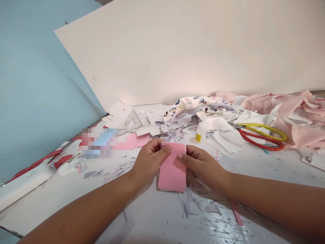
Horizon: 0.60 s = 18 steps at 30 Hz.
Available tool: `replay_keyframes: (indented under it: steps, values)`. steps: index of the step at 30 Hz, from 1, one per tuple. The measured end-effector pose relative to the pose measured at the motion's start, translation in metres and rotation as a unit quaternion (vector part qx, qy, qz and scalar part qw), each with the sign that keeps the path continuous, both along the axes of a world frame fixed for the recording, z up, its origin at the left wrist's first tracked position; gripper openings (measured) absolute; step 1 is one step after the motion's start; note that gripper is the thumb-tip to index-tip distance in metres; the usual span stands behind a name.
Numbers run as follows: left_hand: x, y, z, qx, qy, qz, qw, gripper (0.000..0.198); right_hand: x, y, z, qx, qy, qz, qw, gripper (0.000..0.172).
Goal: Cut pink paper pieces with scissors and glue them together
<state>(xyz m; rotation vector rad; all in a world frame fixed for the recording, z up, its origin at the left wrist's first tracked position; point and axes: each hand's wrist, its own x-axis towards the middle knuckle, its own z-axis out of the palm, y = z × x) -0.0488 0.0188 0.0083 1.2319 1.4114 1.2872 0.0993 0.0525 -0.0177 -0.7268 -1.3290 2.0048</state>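
A pink rectangular piece (173,173), fabric or paper, is held upright between my two hands above the white table. My left hand (151,156) pinches its upper left edge, thumb lying on the front face. On the other side my right hand (199,162) grips the upper right edge, its thumb also on the front. The fingers behind the piece are partly hidden. Just beyond my hands stands a small white bottle (200,133) with a yellow label. Scissors (264,135) with one yellow and one red handle lie to the right on scraps.
Floral fabric (200,103) and pink cloth (284,108) are heaped along the back. A clear set square (132,121) lies at the back left near pink scraps (133,140). A long white case (25,184) sits at the left edge. Thin cuttings (186,203) litter the table; a large white board (190,51) leans behind.
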Motion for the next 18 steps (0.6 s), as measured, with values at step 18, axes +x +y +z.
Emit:
replay_keyframes:
  steps: [18]
  values:
    - [-0.009,0.0055,0.0004,-0.012,-0.047,-0.001,0.999,0.019,-0.0006,0.0022,-0.0015,0.013,-0.039,-0.001,0.999,0.017]
